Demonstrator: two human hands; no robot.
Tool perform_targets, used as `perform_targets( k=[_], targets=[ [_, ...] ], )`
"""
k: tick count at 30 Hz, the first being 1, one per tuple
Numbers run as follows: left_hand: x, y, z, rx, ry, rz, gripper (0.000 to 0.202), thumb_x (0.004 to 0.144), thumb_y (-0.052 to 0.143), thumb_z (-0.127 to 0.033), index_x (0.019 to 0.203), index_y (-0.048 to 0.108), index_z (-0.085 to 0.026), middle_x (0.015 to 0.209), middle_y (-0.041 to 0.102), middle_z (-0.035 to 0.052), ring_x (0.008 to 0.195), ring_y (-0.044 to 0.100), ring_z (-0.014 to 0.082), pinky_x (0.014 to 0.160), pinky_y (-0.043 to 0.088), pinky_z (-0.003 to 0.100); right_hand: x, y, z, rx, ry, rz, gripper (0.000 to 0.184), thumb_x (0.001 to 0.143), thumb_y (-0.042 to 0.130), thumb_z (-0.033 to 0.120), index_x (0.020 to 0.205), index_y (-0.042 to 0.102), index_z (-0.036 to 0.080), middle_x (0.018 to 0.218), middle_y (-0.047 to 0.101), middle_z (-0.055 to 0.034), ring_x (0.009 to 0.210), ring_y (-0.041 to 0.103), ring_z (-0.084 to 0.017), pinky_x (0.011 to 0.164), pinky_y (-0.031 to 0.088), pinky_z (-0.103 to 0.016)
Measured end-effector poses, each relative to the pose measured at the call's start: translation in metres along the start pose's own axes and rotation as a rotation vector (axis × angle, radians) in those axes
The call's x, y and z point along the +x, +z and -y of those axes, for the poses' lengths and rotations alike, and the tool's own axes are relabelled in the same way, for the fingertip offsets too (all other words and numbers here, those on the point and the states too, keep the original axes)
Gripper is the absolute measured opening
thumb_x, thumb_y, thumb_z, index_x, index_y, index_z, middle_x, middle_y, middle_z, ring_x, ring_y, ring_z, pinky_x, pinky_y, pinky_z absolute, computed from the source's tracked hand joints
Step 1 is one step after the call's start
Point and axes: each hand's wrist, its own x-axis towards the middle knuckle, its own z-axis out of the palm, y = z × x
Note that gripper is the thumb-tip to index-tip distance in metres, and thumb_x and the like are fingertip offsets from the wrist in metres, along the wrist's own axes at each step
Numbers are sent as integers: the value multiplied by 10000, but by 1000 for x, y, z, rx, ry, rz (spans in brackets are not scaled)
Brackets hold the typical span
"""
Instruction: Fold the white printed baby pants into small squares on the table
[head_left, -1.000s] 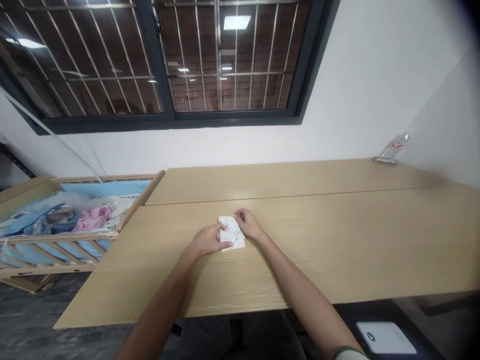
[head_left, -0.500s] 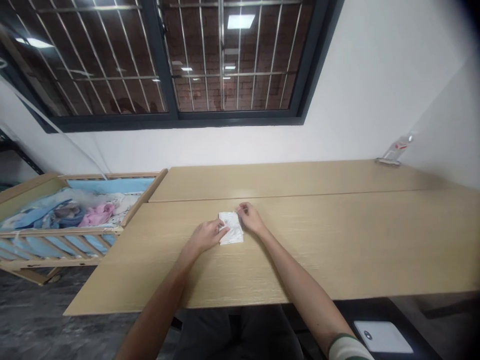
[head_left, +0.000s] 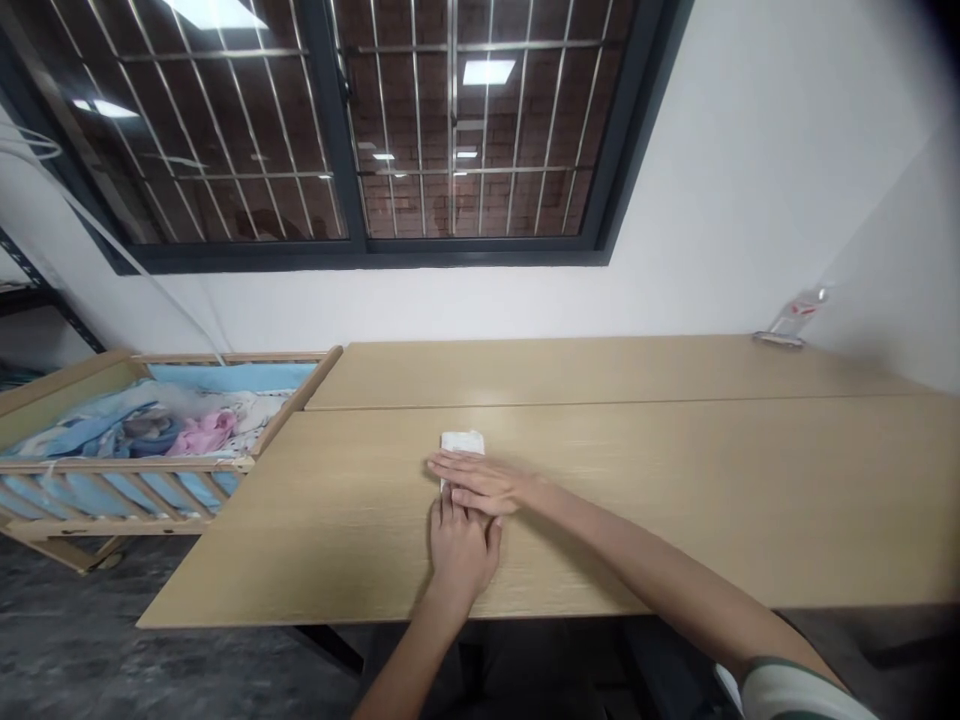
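A small white folded piece, paper or cloth (head_left: 463,441), lies flat on the wooden table (head_left: 675,500); I cannot tell which material it is. Across its middle lies my right hand (head_left: 484,482), flat with the fingers stretched to the left. My left hand (head_left: 461,548) rests palm down just below, its fingertips at the near edge of the white piece and partly under my right hand. Both hands hide most of the piece, leaving its far edge and a bit of its left side visible.
A wooden crib (head_left: 247,462) with blue lining and bundled cloths, one of them pink (head_left: 204,432), stands left of the table. A clear bottle or packet (head_left: 799,315) leans in the far right corner. The barred window (head_left: 480,130) is above the table.
My right hand has come down from the piece's upper right corner to lie flat across it. My left hand has shifted from its left side to its near edge. The view has tilted slightly.
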Motion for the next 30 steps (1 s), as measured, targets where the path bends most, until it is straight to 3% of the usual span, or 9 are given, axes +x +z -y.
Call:
perform_targets(
  k=[6,13,18,30],
  targets=[
    [4,-3,3,-2,-19,14,561,999,429,-452,1336,625,-48,1363,611,249,1316,522,364,1108,387,509,-4,4,-39,6,26,13,538,1021,483,521,1515,491,308,1603,414,4,1536,297,-235,1305,122,-448],
    [8,-3,1,19,-47,37,559,989,451,-465,1379,599,-92,1439,569,233,1315,523,360,1046,419,496,20,-12,-73,64,120,-111,540,932,619,587,1411,617,338,1548,508,16,1494,387,-251,1290,200,-437],
    [8,-5,2,-7,-55,75,589,998,430,-459,1403,568,-54,1459,540,264,1325,513,382,1027,436,508,34,-15,-95,41,152,-134,598,914,611,639,1414,618,311,1564,487,8,1502,374,-242,1294,183,-413],
    [5,-1,3,-11,-42,37,554,1002,429,-417,1406,566,-63,1455,544,257,1342,498,382,1017,446,509,52,-20,-137,-41,201,-202,733,890,554,730,1431,603,238,1585,451,-42,1514,350,-251,1295,162,-400]
  ],
)
